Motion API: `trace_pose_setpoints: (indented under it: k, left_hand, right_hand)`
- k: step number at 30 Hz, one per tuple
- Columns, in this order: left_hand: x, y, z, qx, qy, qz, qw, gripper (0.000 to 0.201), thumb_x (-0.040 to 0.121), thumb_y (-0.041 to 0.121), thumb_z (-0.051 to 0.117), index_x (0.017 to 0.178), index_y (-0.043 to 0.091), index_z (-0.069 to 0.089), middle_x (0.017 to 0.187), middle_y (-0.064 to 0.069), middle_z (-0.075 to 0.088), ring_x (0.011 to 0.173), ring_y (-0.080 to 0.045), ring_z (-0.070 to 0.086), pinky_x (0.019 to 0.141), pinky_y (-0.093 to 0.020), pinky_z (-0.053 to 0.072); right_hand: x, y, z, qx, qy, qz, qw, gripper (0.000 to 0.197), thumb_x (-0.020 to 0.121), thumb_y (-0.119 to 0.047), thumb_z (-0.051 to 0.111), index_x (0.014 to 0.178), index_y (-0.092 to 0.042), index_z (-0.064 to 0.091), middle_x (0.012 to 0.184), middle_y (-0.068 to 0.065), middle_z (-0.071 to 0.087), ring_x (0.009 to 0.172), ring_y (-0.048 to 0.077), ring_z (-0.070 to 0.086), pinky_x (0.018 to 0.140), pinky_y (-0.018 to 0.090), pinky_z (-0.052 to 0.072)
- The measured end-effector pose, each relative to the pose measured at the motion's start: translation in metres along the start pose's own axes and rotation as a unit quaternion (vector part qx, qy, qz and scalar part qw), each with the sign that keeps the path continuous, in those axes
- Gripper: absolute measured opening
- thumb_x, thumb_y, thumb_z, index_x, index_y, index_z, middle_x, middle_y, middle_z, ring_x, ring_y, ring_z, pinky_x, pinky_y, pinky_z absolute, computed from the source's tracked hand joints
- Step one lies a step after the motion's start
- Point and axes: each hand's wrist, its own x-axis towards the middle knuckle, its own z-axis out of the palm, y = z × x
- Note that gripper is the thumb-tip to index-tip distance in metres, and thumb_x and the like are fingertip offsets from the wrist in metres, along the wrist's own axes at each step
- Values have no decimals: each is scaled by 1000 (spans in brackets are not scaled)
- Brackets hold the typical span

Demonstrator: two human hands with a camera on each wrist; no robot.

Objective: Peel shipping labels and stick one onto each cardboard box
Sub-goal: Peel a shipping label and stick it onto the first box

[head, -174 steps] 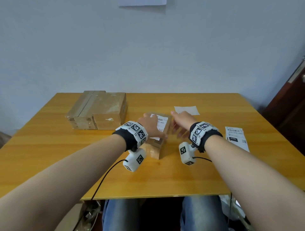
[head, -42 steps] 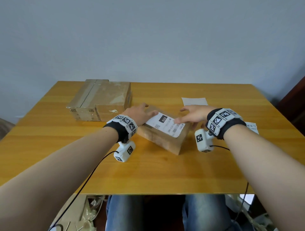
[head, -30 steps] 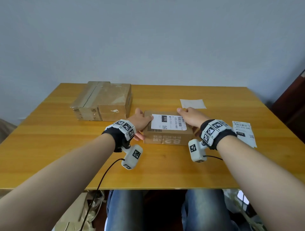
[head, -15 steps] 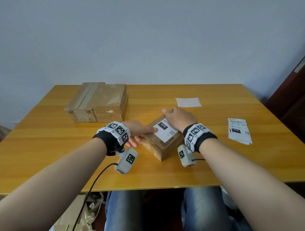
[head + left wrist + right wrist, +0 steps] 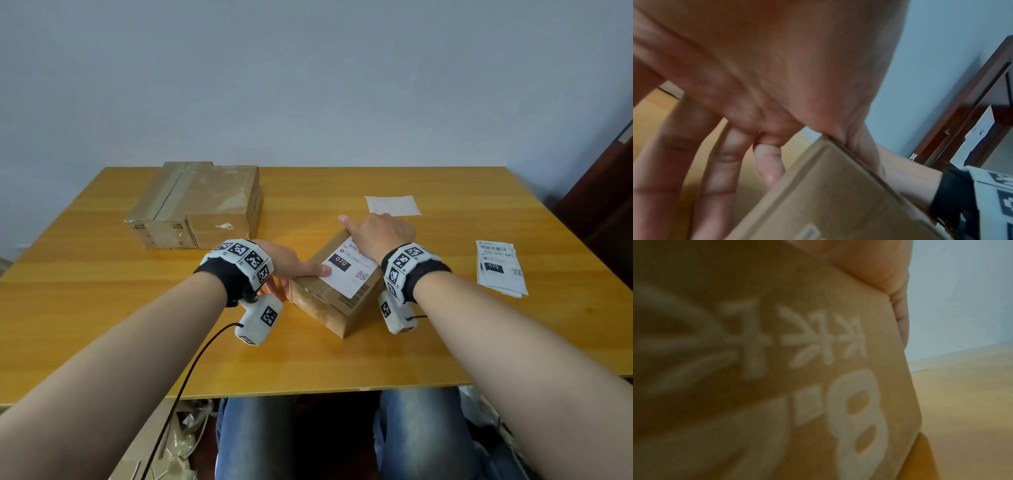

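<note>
With left hand [image 5: 282, 262], right hand [image 5: 380, 234] straight-fingered on white paper label [image 5: 346, 274], steady light stiff brown cardboard box [image 5: 325, 305] by sides

labelled box [image 5: 337, 298], spare labels [image 5: 500, 267], larger boxes [image 5: 195, 205]

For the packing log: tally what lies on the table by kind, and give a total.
Cardboard boxes: 3
Label stuck on a box: 1
Pile of loose labels: 1
Blank white sheet: 1
Total: 6
</note>
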Motion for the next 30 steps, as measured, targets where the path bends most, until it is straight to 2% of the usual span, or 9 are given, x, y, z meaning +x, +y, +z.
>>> trace_pose_setpoints:
  k: [9,12,14,17,19,22,24,27,30]
  left_hand:
    - [6,-5,1,-13,-5,3,1000,89,75,90,52,114,13,75,102,0,79,100,-21,76,98,-49,55]
    - [7,-6,1,-21,-8,6,1000,87,74,89,54,113,14,75,101,-1,79,96,-21,77,98,-50,55]
    - [8,-7,1,-22,-7,8,1000,88,72,91,55,112,15,75,101,-2,80,100,-23,76,97,-50,55]
    - [9,-7,1,-28,-2,10,1000,85,73,89,56,112,16,74,103,-5,80,99,-23,76,96,-48,56]
    - [9,-8,2,-22,12,15,1000,88,69,92,55,112,17,73,101,-6,80,99,-25,76,94,-46,58]
    - [7,-9,4,-12,44,23,999,97,60,98,51,110,18,72,97,-7,80,102,-27,75,87,-43,59]
    - [4,-7,7,6,69,29,997,92,71,95,46,110,16,71,95,-8,80,100,-25,75,88,-40,58]
    - [2,-6,8,20,88,37,995,85,82,89,39,113,15,68,96,-8,79,96,-22,75,88,-42,60]
    - [0,-7,8,-17,75,51,996,80,87,85,38,119,16,64,102,-5,76,94,-19,75,85,-44,63]
  right_hand:
    - [11,3,3,-11,62,-23,998,67,109,-59,22,66,-15,50,69,3,50,72,29,52,64,36,36]
    - [13,5,2,-7,75,-38,996,63,111,-52,26,71,-11,51,76,6,54,75,30,52,65,36,38]
    - [14,6,1,-8,89,-53,995,57,112,-47,28,78,-11,55,80,9,55,77,31,53,66,36,39]
    - [16,10,1,1,110,-57,992,56,114,-42,28,78,-8,56,68,5,48,75,34,59,62,36,38]
    - [20,13,3,36,116,-39,992,57,114,-41,29,76,-7,55,66,4,44,74,34,54,63,36,37]
    - [30,21,9,110,120,-3,987,61,113,-42,31,69,-6,52,69,7,52,78,37,58,66,36,38]
    - [36,29,12,149,119,7,982,63,113,-42,31,72,-5,60,75,10,61,84,40,64,70,37,42]
    - [42,40,11,193,96,11,976,70,112,-45,23,87,-2,73,89,14,73,89,38,67,83,41,49]
    - [35,43,5,203,72,18,976,80,106,-60,15,83,-11,75,87,9,74,84,35,67,87,42,53]
